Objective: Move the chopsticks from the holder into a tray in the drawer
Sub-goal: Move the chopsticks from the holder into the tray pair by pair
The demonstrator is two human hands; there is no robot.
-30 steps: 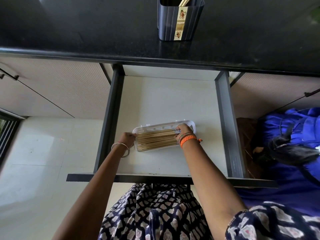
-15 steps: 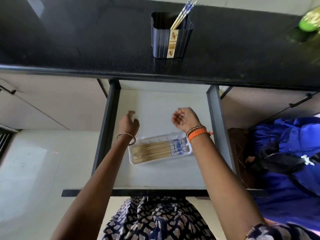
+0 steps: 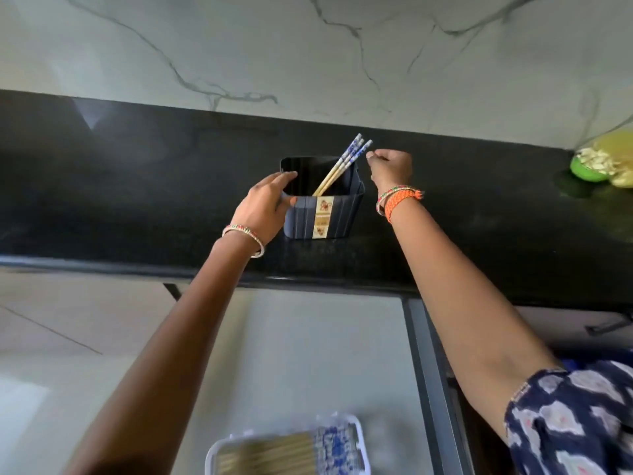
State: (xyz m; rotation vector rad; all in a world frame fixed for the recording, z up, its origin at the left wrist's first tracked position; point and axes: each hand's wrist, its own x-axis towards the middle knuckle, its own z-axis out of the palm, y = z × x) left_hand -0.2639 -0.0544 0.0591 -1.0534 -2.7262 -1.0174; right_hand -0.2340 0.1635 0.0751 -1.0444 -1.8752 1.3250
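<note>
A dark blue holder (image 3: 337, 214) with a beige label stands on the black counter (image 3: 137, 186). A few chopsticks (image 3: 346, 159) with blue-patterned tops lean in its right side. My left hand (image 3: 265, 205) grips the holder's left front corner, fingers over the rim and thumb on the front wall. My right hand (image 3: 390, 166) hovers just right of the chopstick tips, thumb and forefinger slightly apart, holding nothing. At the bottom, blurred, a white tray (image 3: 361, 430) with several chopsticks (image 3: 274, 454) lies in the open drawer (image 3: 428, 371).
A marble wall (image 3: 308, 46) rises behind the counter. A green bowl with pale contents (image 3: 587, 169) and a yellowish bag sit at the far right of the counter. Cabinet fronts flank the drawer, and blue cloth shows at the lower right.
Both hands have risen from the tray in the drawer to the counter. The left hand has taken hold of the holder, the right has reached the chopstick tips. The view has tilted upward.
</note>
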